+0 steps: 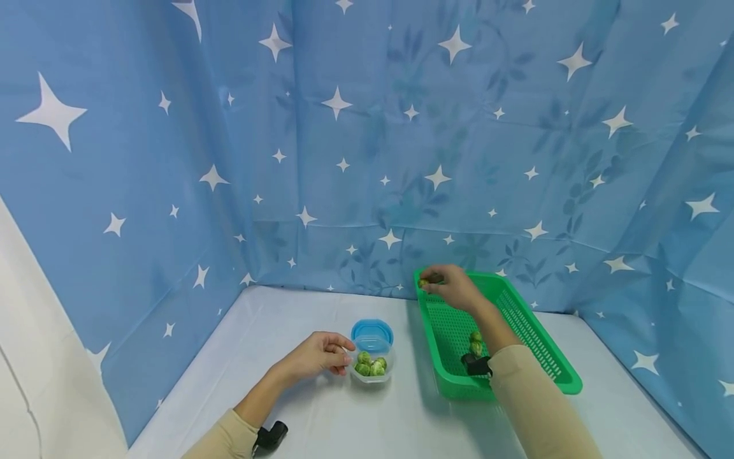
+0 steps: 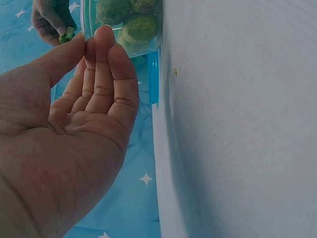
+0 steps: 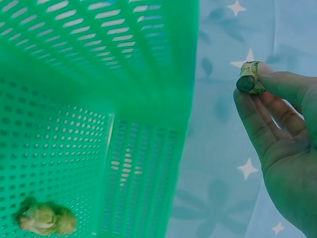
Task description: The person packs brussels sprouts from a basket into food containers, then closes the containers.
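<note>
Left hand [image 2: 79, 131] sits just left of the tub [image 1: 370, 379], whether gripping it I cannot tell, while the right hand [image 1: 459, 291] pinches a sprout [image 3: 250, 78] beyond the tub, rightward.

One sprout [image 1: 423, 283] is hanging near the green basket [image 1: 444, 328]; other sprouts [image 1: 476, 349] are lying inside it and in the clear container [image 1: 373, 380] on its left.

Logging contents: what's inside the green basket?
At least two Brussels sprouts. In the head view, the right forearm and black wrist camera hide part of the green basket; anything there cannot be seen.
</note>
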Action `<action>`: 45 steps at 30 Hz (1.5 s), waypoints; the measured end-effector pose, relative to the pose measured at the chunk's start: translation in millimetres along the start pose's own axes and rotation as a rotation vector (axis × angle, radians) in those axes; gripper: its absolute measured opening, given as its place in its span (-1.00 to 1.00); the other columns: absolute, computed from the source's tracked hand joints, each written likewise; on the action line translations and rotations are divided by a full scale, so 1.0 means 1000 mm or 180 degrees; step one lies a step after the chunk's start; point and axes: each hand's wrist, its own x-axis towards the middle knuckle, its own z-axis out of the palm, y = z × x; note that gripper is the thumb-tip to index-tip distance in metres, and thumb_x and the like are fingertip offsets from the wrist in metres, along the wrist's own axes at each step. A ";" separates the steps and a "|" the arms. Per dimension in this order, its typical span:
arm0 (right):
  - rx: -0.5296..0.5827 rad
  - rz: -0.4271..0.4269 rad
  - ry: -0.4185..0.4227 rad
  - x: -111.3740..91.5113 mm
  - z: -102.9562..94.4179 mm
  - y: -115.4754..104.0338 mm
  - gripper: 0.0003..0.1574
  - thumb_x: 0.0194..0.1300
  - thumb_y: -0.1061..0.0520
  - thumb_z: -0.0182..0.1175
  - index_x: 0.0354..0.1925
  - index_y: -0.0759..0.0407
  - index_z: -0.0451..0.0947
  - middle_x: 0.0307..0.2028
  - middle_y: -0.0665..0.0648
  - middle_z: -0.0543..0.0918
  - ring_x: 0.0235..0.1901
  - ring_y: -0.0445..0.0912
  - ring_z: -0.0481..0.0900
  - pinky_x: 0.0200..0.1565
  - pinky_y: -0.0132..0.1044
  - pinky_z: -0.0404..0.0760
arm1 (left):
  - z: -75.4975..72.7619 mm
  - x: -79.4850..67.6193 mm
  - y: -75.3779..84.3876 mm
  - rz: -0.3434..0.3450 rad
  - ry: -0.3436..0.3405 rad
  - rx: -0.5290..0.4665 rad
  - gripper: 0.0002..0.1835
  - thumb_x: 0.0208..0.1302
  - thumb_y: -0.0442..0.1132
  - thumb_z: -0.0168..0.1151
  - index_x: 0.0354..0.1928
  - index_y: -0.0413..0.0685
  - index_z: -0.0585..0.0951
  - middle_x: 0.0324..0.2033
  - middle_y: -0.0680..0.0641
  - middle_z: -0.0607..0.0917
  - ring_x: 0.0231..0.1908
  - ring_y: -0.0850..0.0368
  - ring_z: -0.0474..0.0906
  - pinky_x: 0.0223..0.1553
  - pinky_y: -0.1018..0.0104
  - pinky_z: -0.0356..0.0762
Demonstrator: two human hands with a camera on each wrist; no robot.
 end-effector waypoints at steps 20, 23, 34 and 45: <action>0.0021 -0.0569 0.0054 0.010 0.022 -0.059 -0.66 0.44 0.28 0.30 0.16 0.26 0.65 0.06 0.23 0.67 0.07 0.13 0.68 0.05 -0.10 0.74 | 0.003 -0.003 0.002 0.0002 0.0025 -0.0066 -0.65 0.46 -0.27 0.31 0.18 -0.31 0.62 -0.27 -0.20 0.78 -0.30 0.02 0.75 -0.09 -0.01 0.76; 0.0054 -0.0614 0.0024 0.009 0.026 -0.068 -0.67 0.43 0.30 0.31 0.13 0.25 0.66 0.04 0.23 0.68 0.06 0.12 0.69 0.05 -0.09 0.75 | 0.003 -0.003 0.002 -0.0015 0.0012 -0.0081 -0.65 0.47 -0.27 0.30 0.18 -0.32 0.61 -0.28 -0.16 0.78 -0.30 0.05 0.75 -0.08 -0.01 0.76; 0.0104 -0.0657 -0.0070 0.008 0.039 -0.079 -0.70 0.45 0.29 0.29 0.12 0.15 0.67 0.05 0.15 0.69 0.06 0.05 0.69 0.09 -0.13 0.74 | 0.001 0.000 0.001 0.0018 -0.0016 -0.0020 -0.63 0.49 -0.25 0.28 0.22 -0.32 0.60 -0.23 -0.24 0.78 -0.27 -0.01 0.76 -0.07 0.01 0.76; 0.0183 -0.0612 -0.0147 0.003 0.052 -0.087 -0.67 0.46 0.26 0.29 0.15 0.24 0.61 0.05 0.20 0.69 0.06 0.06 0.68 0.09 -0.09 0.73 | 0.002 -0.001 0.002 0.0023 -0.0005 0.0013 -0.64 0.51 -0.31 0.23 0.23 -0.39 0.57 -0.17 -0.41 0.74 -0.27 0.00 0.76 -0.07 0.00 0.76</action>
